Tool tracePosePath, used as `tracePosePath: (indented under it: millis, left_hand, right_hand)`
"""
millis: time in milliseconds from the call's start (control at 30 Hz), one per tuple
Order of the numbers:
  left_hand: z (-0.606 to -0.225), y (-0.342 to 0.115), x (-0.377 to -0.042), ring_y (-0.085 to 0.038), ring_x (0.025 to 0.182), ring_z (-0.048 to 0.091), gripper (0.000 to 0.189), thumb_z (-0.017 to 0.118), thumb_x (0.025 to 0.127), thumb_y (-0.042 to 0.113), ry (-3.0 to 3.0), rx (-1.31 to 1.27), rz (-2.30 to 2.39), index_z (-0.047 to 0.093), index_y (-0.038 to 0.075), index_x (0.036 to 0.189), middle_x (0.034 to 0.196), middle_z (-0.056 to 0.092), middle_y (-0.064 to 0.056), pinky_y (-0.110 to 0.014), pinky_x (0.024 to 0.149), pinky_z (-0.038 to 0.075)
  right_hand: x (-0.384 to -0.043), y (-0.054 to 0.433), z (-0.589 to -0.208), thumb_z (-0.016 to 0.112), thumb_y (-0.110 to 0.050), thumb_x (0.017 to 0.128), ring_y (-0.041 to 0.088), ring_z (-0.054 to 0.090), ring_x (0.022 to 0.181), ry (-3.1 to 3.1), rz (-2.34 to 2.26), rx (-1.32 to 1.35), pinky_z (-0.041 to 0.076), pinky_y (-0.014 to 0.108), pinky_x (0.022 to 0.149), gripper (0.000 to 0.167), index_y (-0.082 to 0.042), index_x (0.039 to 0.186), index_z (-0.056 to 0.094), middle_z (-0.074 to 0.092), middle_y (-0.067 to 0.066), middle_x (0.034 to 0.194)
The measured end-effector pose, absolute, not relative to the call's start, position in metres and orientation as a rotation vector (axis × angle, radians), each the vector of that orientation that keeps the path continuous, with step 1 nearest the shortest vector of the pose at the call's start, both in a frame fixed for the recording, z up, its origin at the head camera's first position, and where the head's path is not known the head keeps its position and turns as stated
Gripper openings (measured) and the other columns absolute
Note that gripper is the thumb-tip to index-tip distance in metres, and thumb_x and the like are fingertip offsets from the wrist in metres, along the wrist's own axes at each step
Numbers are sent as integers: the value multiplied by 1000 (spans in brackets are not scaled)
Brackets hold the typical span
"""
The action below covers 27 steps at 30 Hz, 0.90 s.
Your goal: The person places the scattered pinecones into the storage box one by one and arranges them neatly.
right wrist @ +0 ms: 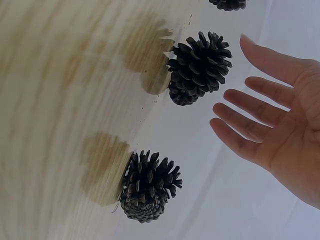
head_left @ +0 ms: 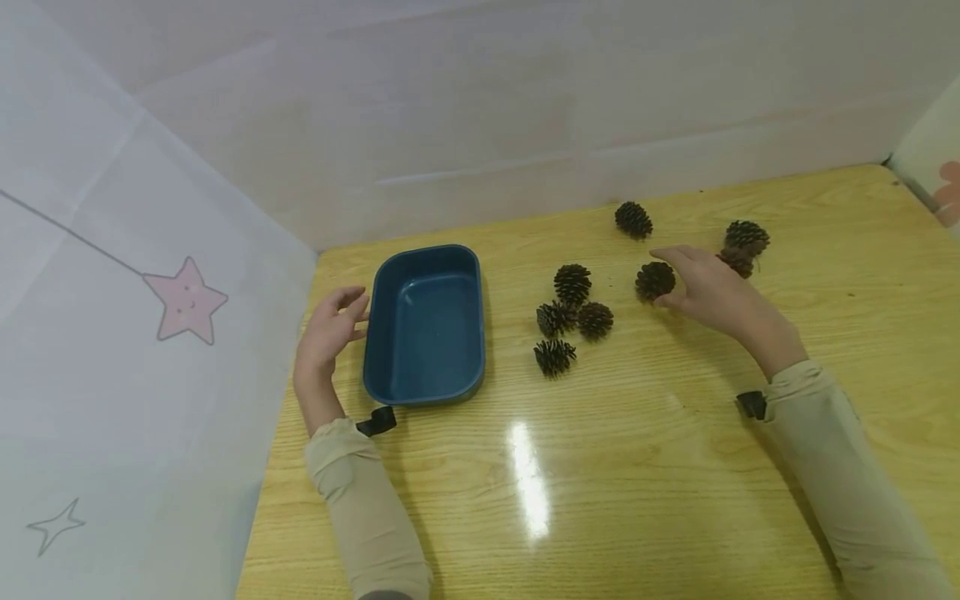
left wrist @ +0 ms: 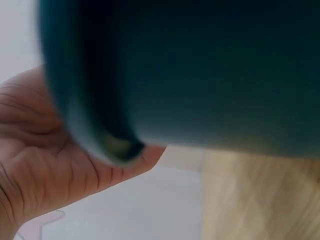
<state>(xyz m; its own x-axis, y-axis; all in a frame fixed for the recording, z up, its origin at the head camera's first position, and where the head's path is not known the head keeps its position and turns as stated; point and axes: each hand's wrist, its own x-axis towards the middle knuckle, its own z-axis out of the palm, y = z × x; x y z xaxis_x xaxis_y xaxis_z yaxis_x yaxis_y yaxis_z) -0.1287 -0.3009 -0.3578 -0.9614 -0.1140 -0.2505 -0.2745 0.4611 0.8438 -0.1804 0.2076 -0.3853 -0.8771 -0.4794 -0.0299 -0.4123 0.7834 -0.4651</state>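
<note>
A pine cone (head_left: 655, 281) sits on the table between the spread thumb and fingers of my right hand (head_left: 701, 287), as the head view has it. In the right wrist view the palm and straight fingers of that hand (right wrist: 280, 107) face a dark pine cone (right wrist: 200, 65), with nothing held. At the left, my left hand (head_left: 330, 329) is beside the long wall of a dark blue rectangular tub (head_left: 482, 333), fingers loosely bent close to its rim. The tub's wall (left wrist: 215, 100) covers part of the left hand (left wrist: 45, 160) in the left wrist view.
Several pine cones, one of them a cone (head_left: 572, 284) at the top, cluster right of the tub. Another cone (head_left: 633, 219) lies near the back edge. Two more, including a cone (head_left: 747, 237), lie behind the right hand. Pale sheeted walls (head_left: 465, 108) border the wooden table (head_left: 615, 492).
</note>
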Motion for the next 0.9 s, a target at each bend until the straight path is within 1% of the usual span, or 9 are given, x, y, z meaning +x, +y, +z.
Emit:
tracePosePath:
  millis: [67,133,200,300,433,567,667,733,900]
  left_hand:
    - [-362,-304,-130,-43,133,49,52,44,112,20,2540,-343,1506,34,-3,157,154,38,-27,-53,107,46]
    - [-367,-306,-131,-42,128,53,50,44,112,17,2536,-329,1490,36,-4,156,150,42,-28,-48,103,50]
    - [-373,-309,-133,-37,121,56,49,45,111,14,2532,-309,1481,38,-5,155,144,45,-28,-42,96,54]
    - [-380,-310,-136,-28,110,60,49,46,110,14,2513,-287,1486,39,-5,154,137,48,-27,-34,88,55]
    - [-388,-314,-141,-17,98,58,50,46,110,14,2470,-297,1507,37,-4,156,130,51,-22,-31,84,55]
    - [-395,-319,-146,-15,95,57,50,44,110,13,2433,-303,1532,35,-2,157,130,51,-21,-31,81,55]
    - [-397,-320,-146,-15,95,55,51,47,110,14,2417,-296,1558,35,0,157,130,52,-19,-31,80,54]
    - [-397,-320,-145,-15,94,54,51,49,110,16,2414,-286,1575,36,1,157,128,52,-17,-30,78,54]
    - [-400,-317,-144,-15,94,53,51,51,109,19,2393,-276,1615,38,1,155,120,52,-12,-29,76,54]
  right_hand:
    - [-181,208,-386,78,-11,94,58,43,131,2828,-680,-709,37,68,106,72,7,152,39,42,40,147]
    - [-181,208,-387,78,-10,94,59,43,132,2828,-679,-708,36,68,106,72,7,152,39,42,40,147]
    - [-182,208,-387,78,-10,94,59,42,132,2826,-681,-704,36,68,106,72,7,152,39,42,40,147]
    - [-182,209,-388,78,-9,94,59,41,133,2821,-685,-699,35,69,107,72,8,152,39,42,40,147]
    - [-183,209,-390,78,-7,93,59,42,132,2821,-695,-707,36,68,107,72,8,151,39,42,40,147]
    - [-185,207,-391,78,-4,92,58,44,131,2813,-711,-720,38,67,107,72,10,150,39,42,39,147]
    - [-186,206,-393,78,-2,92,58,43,132,2807,-705,-736,38,66,107,71,10,150,39,42,39,147]
    - [-186,205,-394,77,-1,92,57,43,133,2806,-691,-751,38,65,107,70,11,150,39,43,39,147]
    - [-187,205,-396,77,1,92,57,43,134,2788,-667,-759,38,65,107,67,11,148,41,44,38,147]
